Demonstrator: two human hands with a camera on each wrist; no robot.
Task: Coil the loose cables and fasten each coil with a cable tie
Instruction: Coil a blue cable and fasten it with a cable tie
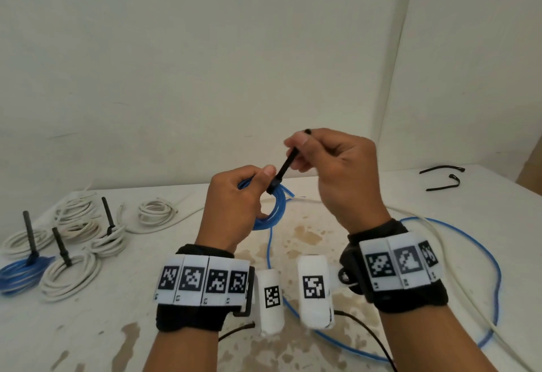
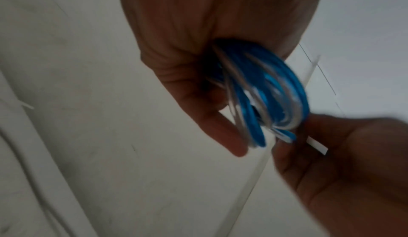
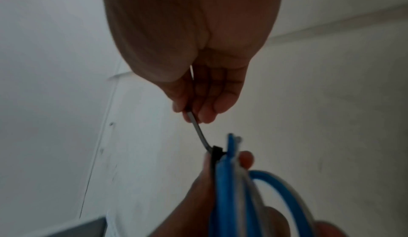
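Your left hand [image 1: 234, 204] grips the blue coil [image 1: 271, 210] above the table [image 1: 322, 242], thumb pressed by the tie's head. Your right hand [image 1: 337, 172] pinches the tail of the black cable tie [image 1: 283, 171] between thumb and fingers, strap slanting down to the coil.

Only the head view shows the table layout: finished tied coils [image 1: 70, 272] at your left, one untied white coil [image 1: 155, 210] behind them, spare ties [image 1: 443, 178] far right near the table's back edge, loose blue cable [image 1: 495, 272] looping round your right wrist side toward the front edge. The right wrist view alone shows the tie head [image 3: 217, 151] sitting tight against the blue strands [image 3: 229, 188]. The left wrist view is blurred; coil [image 2: 264, 90] hangs from your fist, tie not seen there.

Open table lies between your hands and the left coils.
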